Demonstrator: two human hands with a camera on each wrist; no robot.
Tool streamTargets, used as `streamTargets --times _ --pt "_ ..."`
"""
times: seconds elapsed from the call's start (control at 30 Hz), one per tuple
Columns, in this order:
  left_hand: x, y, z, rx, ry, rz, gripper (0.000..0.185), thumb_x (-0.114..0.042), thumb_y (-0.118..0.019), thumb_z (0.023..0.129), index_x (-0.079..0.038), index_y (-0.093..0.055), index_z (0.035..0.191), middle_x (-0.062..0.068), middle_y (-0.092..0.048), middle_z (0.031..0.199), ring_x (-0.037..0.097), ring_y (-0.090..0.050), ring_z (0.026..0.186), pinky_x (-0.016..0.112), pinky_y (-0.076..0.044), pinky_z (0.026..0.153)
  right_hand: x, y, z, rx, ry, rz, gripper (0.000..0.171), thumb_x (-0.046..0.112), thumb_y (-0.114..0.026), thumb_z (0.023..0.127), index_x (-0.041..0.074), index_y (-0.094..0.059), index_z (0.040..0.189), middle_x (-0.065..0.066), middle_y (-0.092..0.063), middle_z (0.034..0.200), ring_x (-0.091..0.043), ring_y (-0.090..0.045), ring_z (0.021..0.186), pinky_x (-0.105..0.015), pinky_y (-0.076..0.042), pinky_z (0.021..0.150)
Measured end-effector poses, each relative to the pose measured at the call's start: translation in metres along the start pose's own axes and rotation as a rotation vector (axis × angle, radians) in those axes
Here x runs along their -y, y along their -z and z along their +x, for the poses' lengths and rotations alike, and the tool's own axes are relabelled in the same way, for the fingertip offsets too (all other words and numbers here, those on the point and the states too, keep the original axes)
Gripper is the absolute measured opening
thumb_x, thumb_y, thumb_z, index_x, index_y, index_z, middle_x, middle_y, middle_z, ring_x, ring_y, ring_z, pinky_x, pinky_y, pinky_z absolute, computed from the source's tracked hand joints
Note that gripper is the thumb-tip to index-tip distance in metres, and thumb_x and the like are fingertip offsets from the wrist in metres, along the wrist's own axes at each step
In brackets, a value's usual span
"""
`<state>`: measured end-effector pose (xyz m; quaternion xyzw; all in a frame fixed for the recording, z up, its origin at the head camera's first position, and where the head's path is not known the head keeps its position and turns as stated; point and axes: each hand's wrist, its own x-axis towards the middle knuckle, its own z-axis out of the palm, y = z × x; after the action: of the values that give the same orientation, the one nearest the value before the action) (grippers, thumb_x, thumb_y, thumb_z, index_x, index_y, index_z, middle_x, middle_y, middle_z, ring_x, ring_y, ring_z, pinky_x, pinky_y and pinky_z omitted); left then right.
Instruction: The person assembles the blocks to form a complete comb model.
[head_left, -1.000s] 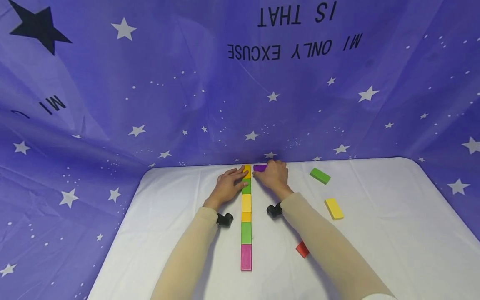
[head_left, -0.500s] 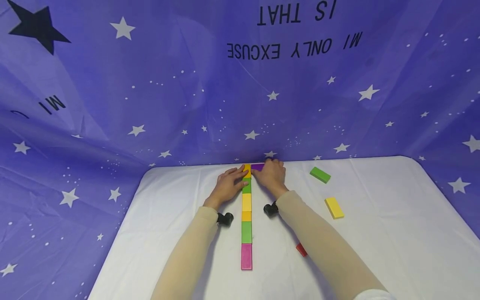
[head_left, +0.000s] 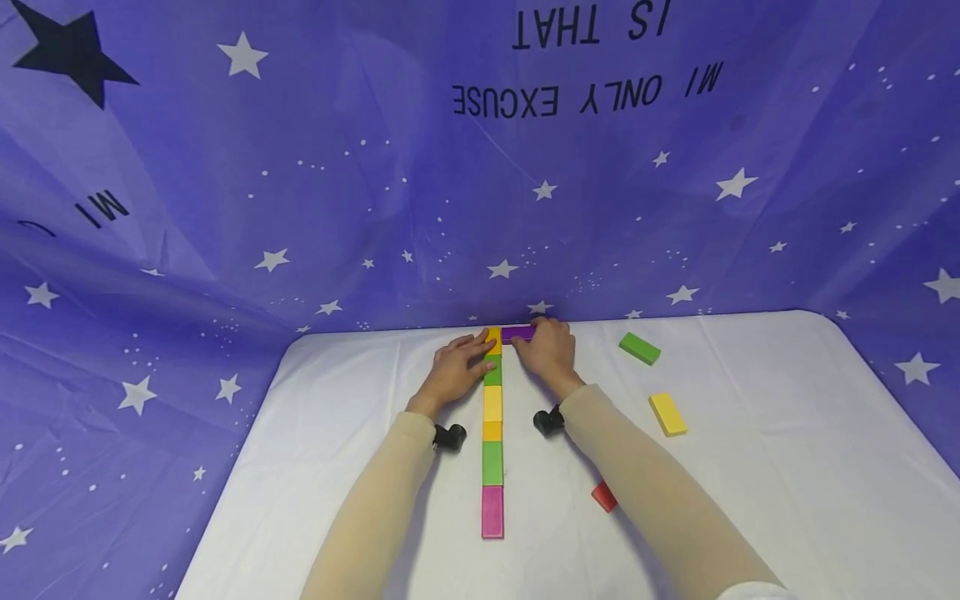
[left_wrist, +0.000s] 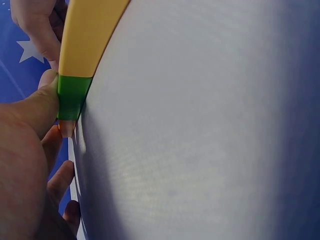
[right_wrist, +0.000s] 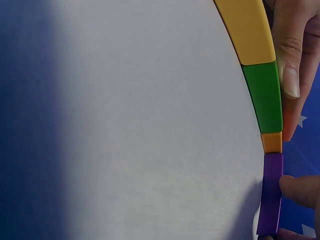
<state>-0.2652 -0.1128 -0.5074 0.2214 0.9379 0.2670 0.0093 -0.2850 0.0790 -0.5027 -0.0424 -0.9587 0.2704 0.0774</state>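
The right hand point(head_left: 550, 354) pinches a flat purple rectangular wooden block point(head_left: 517, 333) at the white table's point(head_left: 750, 467) far edge, its long axis running left-right, crosswise to the row of coloured blocks point(head_left: 492, 417) and touching its far end. The left hand point(head_left: 455, 371) rests relaxed, fingers straight, pressing against the row's far blocks.

Both arms wear long, close-fitting sleeves of thin beige fabric, the left sleeve point(head_left: 375, 508) and the right sleeve point(head_left: 652, 492), each ending at the wrist just behind the fingers. A small black camera unit sits at each cuff: the left wrist camera point(head_left: 448, 437) and the right wrist camera point(head_left: 548, 421), both rounded and dark. The left hand point(head_left: 453, 371) and right hand point(head_left: 546, 354) are bare, with short, unpainted nails on the fingers point(right_wrist: 291, 80).
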Motion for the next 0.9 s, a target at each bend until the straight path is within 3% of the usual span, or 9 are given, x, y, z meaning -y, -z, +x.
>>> streamTargets --times 0.9 --pt "-0.0005 -0.0002 -0.0002 0.005 0.009 0.015 0.046 -0.038 -0.055 0.092 -0.022 -0.049 0.135 -0.007 -0.034 0.147 0.022 -0.028 0.135 0.047 -0.018 0.106 -0.0043 -0.0009 0.0021 0.014 0.024 0.060 0.058 0.041 -0.069 0.078 0.002 -0.059 0.120 -0.016 -0.061 0.111 -0.034 -0.050 0.102 -0.046 -0.039 0.088"
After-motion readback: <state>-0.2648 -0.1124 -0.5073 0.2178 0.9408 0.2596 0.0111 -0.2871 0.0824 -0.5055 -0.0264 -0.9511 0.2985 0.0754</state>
